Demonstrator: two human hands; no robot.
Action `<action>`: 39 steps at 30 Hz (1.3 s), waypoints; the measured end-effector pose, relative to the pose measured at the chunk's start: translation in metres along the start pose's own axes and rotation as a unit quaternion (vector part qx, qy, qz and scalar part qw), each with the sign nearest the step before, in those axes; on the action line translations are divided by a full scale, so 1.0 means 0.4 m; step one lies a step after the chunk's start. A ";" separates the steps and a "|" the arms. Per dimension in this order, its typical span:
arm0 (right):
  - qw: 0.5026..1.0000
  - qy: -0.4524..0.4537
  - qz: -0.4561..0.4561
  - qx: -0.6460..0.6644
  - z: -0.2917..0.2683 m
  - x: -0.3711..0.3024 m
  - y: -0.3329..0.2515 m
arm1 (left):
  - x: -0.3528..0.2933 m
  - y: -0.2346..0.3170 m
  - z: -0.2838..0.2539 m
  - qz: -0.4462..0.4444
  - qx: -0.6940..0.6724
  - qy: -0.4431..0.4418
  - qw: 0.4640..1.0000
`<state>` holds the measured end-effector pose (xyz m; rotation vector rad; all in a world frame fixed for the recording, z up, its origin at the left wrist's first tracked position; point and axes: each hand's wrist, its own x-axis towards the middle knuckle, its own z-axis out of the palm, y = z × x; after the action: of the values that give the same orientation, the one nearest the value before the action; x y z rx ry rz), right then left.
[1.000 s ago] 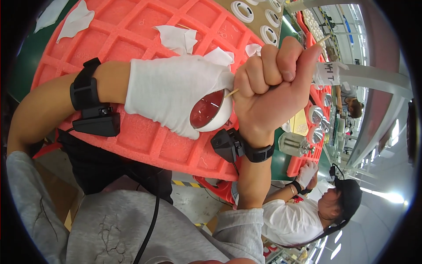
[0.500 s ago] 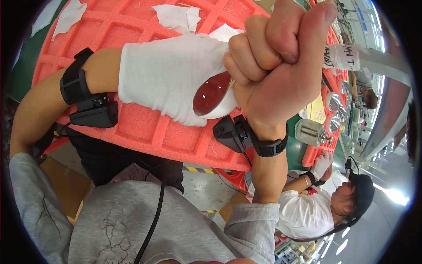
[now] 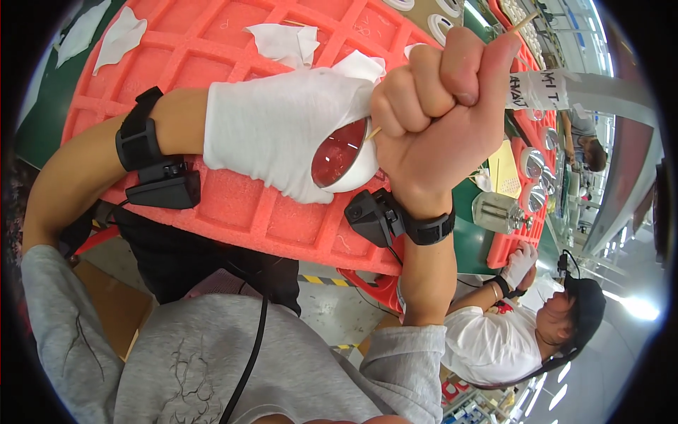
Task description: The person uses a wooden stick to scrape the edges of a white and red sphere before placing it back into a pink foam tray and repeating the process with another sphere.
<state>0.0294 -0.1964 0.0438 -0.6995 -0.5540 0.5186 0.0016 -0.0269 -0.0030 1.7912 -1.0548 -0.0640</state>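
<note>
My left hand [image 3: 279, 134], in a white cloth glove, grips a round cup-shaped piece [image 3: 342, 157] with a white outside and a glossy, mirror-like face that looks red. Bare and closed, my right hand [image 3: 448, 116] holds a thin wooden stick [image 3: 525, 22]. One end of the stick sticks out past the thumb; the other comes out below the curled fingers at the cup's rim. Whether its tip touches the rim I cannot tell. Both hands are above a red foam tray [image 3: 229, 201] with square compartments. The glove hides part of the cup.
White cloth pieces [image 3: 284, 44] lie on the tray. To the right are a glass jar with a metal top [image 3: 498, 213], a yellow sheet [image 3: 503, 169] and shiny round cups [image 3: 532, 162] in another red tray. A co-worker [image 3: 494, 332] in white sits at the lower right.
The stick's upper end now shows beyond my right thumb, and its lower end shows at the cup's rim. My right fist is slightly lower; the cup's face has turned a little.
</note>
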 end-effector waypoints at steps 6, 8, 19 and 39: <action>0.974 -0.064 0.025 -0.216 0.018 -0.001 -0.004 | 0.000 0.006 -0.009 -0.067 -0.043 -0.060 0.995; 0.996 -0.044 0.021 -0.068 0.008 -0.005 0.000 | -0.003 0.010 -0.007 -0.088 -0.054 -0.064 0.993; 0.998 0.001 -0.007 -0.069 0.013 -0.011 0.005 | 0.014 0.016 -0.015 -0.083 -0.068 -0.086 0.991; 0.990 -0.044 -0.019 -0.135 0.018 -0.014 0.008 | 0.004 0.007 -0.001 0.051 0.017 -0.046 0.997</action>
<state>0.0199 -0.1945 0.0443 -0.9237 -0.7265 0.4436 0.0010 -0.0278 0.0000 1.7755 -1.2184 -0.0670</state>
